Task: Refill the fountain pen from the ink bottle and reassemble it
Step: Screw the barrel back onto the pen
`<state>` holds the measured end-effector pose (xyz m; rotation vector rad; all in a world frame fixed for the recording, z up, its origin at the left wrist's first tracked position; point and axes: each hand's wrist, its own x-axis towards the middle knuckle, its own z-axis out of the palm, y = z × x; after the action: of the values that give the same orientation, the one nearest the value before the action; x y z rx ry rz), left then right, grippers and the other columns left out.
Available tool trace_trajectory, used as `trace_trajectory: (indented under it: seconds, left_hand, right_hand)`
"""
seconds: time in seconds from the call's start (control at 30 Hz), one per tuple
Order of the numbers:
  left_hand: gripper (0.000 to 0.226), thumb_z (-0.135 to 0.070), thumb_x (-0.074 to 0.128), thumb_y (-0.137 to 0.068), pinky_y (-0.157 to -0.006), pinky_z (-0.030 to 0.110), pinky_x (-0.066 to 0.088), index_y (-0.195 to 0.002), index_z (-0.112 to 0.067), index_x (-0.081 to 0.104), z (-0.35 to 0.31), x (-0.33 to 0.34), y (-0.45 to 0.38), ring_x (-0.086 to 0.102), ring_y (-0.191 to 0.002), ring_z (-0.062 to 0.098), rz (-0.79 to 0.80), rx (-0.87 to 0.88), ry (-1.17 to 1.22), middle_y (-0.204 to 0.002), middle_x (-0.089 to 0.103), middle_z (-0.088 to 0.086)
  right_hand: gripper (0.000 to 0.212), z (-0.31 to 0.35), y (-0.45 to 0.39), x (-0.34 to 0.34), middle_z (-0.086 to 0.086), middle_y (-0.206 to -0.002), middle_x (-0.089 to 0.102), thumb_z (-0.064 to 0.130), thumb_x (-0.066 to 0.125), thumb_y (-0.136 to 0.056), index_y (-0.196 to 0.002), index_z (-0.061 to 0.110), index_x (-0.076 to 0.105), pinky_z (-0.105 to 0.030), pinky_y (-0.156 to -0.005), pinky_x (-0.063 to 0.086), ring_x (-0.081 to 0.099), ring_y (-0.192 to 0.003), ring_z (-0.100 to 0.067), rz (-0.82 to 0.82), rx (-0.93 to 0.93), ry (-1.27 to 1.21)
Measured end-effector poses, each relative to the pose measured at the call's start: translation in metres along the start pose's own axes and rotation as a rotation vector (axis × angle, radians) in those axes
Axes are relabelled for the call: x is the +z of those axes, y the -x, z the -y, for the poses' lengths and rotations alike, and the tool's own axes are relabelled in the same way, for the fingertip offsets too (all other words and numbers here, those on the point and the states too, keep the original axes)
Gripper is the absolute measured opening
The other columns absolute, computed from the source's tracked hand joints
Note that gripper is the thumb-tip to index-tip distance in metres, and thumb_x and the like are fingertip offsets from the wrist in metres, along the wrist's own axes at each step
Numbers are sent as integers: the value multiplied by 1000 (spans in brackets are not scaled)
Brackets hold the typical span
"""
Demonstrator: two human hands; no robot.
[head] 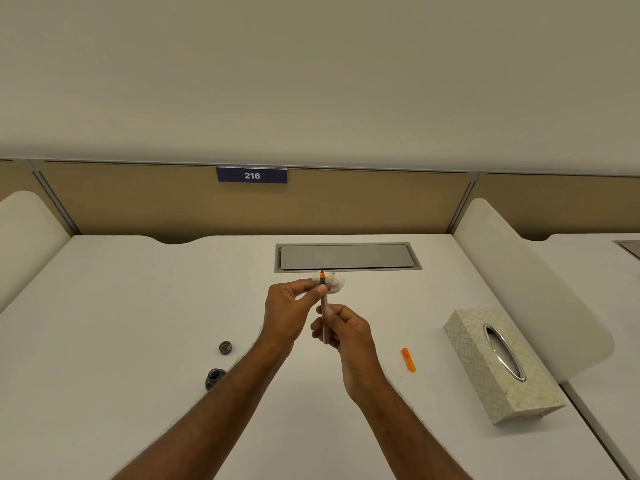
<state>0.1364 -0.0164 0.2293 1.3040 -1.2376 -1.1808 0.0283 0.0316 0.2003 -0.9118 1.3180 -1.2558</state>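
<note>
The fountain pen (324,315) stands nearly upright above the middle of the white desk (138,306), nib end up, held between both hands. Far left on the desk sit the open ink bottle (215,377) and, just behind it, its cap (225,347). The left hand (287,311) pinches a crumpled white tissue (335,283) around the pen's upper end. The right hand (343,329) curls its fingers round the lower barrel. Right of the hands lies an orange pen cap (408,359), then a patterned tissue box (498,365).
</note>
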Motion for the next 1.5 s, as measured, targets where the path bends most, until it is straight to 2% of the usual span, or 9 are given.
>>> trace_trajectory:
  seconds: [0.07, 0.27, 0.37, 0.53, 0.73, 1.0, 1.3, 1.4, 1.5]
  left_hand:
    - [25, -20, 72, -88, -107, 42, 47, -111, -12, 76, -1, 0, -2, 68, -112, 23, -6, -2, 0, -112, 76, 8]
    - [25, -20, 72, -88, -104, 40, 49, -111, -12, 75, 2, 1, -3, 69, -110, 23, 6, -8, 12, -111, 76, 7]
    - [26, -18, 69, -91, -102, 43, 50, -115, -11, 74, 3, 3, -4, 69, -107, 22, 19, -33, 22, -112, 75, 5]
    - [29, -15, 64, -93, -101, 53, 52, -120, -5, 70, 9, 5, -6, 68, -113, 29, 61, -69, 40, -119, 73, 11]
    - [29, -13, 61, -95, -102, 49, 50, -121, -4, 69, 11, 4, -9, 68, -108, 25, 117, -79, 56, -116, 71, 6]
    - [30, -19, 67, -91, -99, 33, 50, -118, -7, 72, 17, 5, -9, 69, -105, 19, 40, -64, 83, -114, 74, 7]
    - [17, -38, 61, -93, -99, 40, 48, -96, -31, 76, 27, 10, -3, 62, -110, 15, 105, -152, 132, -102, 73, -11]
    - [34, -49, 50, -96, -98, 42, 48, -96, -28, 77, 40, 14, 0, 61, -120, 22, 128, -229, 132, -119, 72, 0]
    - [41, -51, 45, -99, -100, 45, 47, -96, -26, 78, 53, 20, 3, 61, -120, 22, 145, -280, 125, -116, 71, -1]
  right_hand:
    - [27, 1, 0, 0, -4, -84, 77, 33, 49, -101, -101, 17, 71, -36, -84, 54, 72, -81, -21, 12, 0, -15]
    - [16, 2, -5, 0, 1, -81, 76, 30, 68, -89, -96, 15, 71, -17, -66, 53, 71, -77, -16, -69, -33, -12]
    - [6, 0, -7, -1, 9, -79, 75, 28, 68, -89, -88, 24, 73, -19, -73, 53, 70, -83, -17, -99, -41, -10]
    - [13, 0, -8, 0, 8, -83, 73, 26, 63, -93, -84, 29, 71, -17, -72, 49, 67, -86, -15, -92, -52, 43]
    - [16, -1, -10, -4, 16, -79, 72, 26, 61, -94, -83, 31, 71, -14, -74, 47, 67, -82, -7, -60, -50, 67]
    - [7, -8, -14, -9, 5, -83, 77, 25, 71, -87, -91, 22, 75, -16, -68, 55, 71, -79, -11, -149, -135, 74]
    - [6, -22, -18, -23, 4, -82, 74, 21, 74, -86, -90, 16, 74, -24, -72, 59, 70, -78, -13, -277, -180, 222]
    - [7, -29, -16, -39, 3, -80, 75, 20, 74, -86, -89, 14, 74, -22, -71, 58, 70, -77, -14, -330, -188, 264]
    - [6, -34, -14, -62, 4, -77, 75, 19, 76, -85, -84, 13, 75, -17, -66, 55, 70, -73, -12, -389, -182, 307]
